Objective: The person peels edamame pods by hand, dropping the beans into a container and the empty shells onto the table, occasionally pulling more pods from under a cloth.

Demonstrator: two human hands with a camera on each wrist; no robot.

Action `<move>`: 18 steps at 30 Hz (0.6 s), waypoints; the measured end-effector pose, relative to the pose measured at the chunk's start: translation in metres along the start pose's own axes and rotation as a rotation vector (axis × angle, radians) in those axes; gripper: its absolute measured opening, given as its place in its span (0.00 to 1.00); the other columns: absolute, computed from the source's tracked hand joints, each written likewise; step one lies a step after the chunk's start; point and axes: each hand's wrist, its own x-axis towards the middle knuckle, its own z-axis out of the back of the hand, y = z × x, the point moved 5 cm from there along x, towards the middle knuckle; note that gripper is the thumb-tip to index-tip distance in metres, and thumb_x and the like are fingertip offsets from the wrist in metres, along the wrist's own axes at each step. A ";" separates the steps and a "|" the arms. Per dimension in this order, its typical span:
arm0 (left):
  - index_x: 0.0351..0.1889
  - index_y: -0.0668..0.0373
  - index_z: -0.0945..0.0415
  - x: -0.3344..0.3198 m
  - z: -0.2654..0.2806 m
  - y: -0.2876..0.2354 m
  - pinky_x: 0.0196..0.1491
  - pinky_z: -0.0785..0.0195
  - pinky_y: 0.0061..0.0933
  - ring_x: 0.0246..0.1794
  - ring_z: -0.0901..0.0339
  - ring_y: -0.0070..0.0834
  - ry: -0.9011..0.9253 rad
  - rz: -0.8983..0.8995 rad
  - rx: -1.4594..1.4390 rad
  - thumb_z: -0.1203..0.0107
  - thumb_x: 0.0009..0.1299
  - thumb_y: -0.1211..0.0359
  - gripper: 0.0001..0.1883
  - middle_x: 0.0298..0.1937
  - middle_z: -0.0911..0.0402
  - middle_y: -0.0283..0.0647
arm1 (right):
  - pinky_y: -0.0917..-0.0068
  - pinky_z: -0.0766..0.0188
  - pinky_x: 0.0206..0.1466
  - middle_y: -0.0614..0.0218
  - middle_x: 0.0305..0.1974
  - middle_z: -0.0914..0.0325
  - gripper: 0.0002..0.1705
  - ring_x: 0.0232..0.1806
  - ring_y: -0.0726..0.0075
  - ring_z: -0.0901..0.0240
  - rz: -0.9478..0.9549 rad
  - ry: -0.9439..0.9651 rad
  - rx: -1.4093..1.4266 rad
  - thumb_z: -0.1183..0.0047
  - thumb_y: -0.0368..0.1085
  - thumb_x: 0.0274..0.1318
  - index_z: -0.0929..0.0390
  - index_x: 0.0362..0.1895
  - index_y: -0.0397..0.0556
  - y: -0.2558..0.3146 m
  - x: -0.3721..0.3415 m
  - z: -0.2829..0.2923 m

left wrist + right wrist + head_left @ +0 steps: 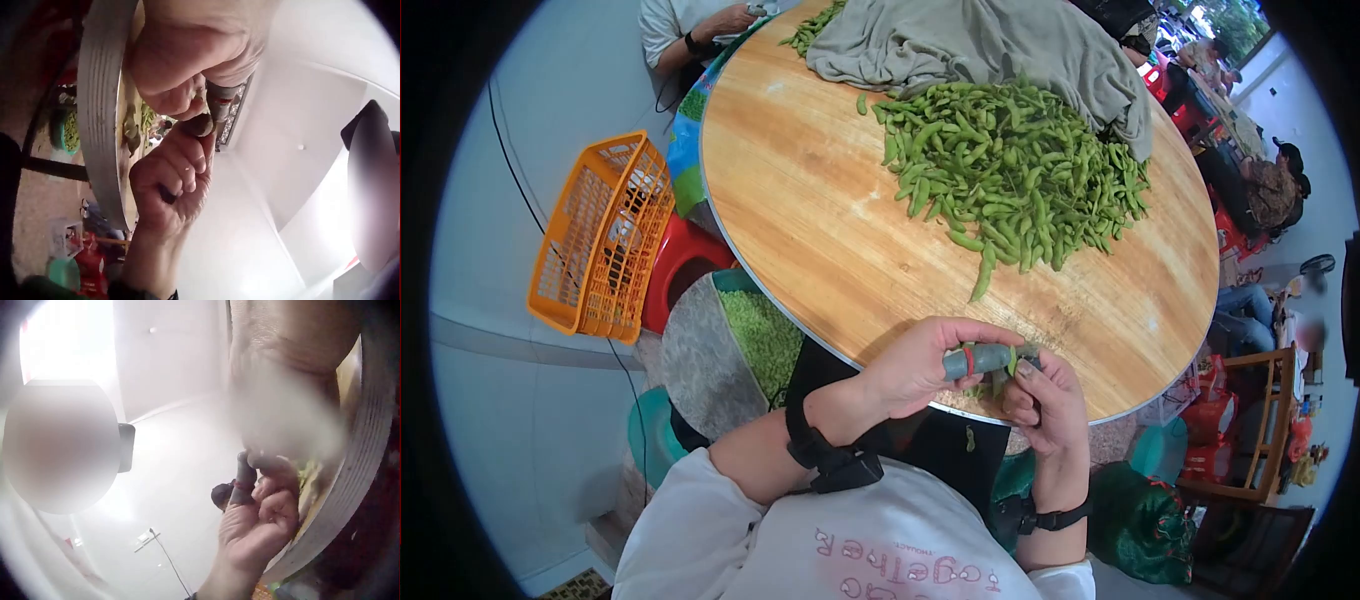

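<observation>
My left hand [905,368] and right hand [1050,400] meet over the table's near edge, fingertips almost together. Between them is a small green pod [1013,361], pinched from both sides. A grey cover [982,362] with a red band sits on a digit of the left hand, seen also as a grey cover [242,478] in the right wrist view. The right hand [172,181] has its fingers curled, with a dark cover [200,125] at one fingertip. A large heap of green pods [1010,170] lies on the round wooden table [800,230], beyond the hands.
A grey cloth [960,45] covers the heap's far side. Left of the table are an orange crate [600,240], a red stool [683,262] and a container of green beans [762,340]. Another person's arm [690,40] is at the far left edge; more people sit at the right.
</observation>
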 end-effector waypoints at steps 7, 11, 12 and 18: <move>0.39 0.60 0.28 -0.003 0.005 -0.001 0.27 0.42 0.10 0.27 0.32 0.11 -0.040 -0.029 -0.194 0.47 0.62 0.74 0.07 0.32 0.25 0.31 | 0.87 0.52 0.18 0.75 0.19 0.38 0.10 0.17 0.84 0.48 -0.003 -0.019 -0.091 0.58 0.37 0.62 0.32 0.33 0.43 -0.005 -0.008 -0.022; 0.34 0.59 0.29 -0.006 0.004 -0.009 0.25 0.45 0.10 0.25 0.33 0.11 -0.145 -0.072 -0.084 0.48 0.62 0.75 0.04 0.31 0.26 0.32 | 0.86 0.49 0.20 0.74 0.19 0.37 0.13 0.17 0.84 0.46 0.019 0.030 -0.069 0.62 0.40 0.64 0.34 0.31 0.45 -0.002 -0.013 -0.030; 0.34 0.59 0.29 -0.005 0.004 -0.009 0.25 0.45 0.10 0.25 0.33 0.11 -0.146 -0.073 -0.085 0.48 0.62 0.75 0.04 0.31 0.26 0.32 | 0.86 0.49 0.20 0.73 0.19 0.36 0.13 0.17 0.84 0.46 0.001 0.049 -0.044 0.62 0.40 0.64 0.34 0.30 0.45 -0.003 -0.013 -0.030; 0.35 0.59 0.30 -0.005 -0.001 -0.008 0.24 0.47 0.11 0.24 0.35 0.11 -0.128 -0.091 0.058 0.46 0.62 0.73 0.06 0.29 0.27 0.30 | 0.87 0.50 0.16 0.70 0.19 0.36 0.10 0.15 0.84 0.47 -0.034 -0.018 -0.019 0.61 0.38 0.63 0.33 0.33 0.45 -0.009 -0.011 -0.023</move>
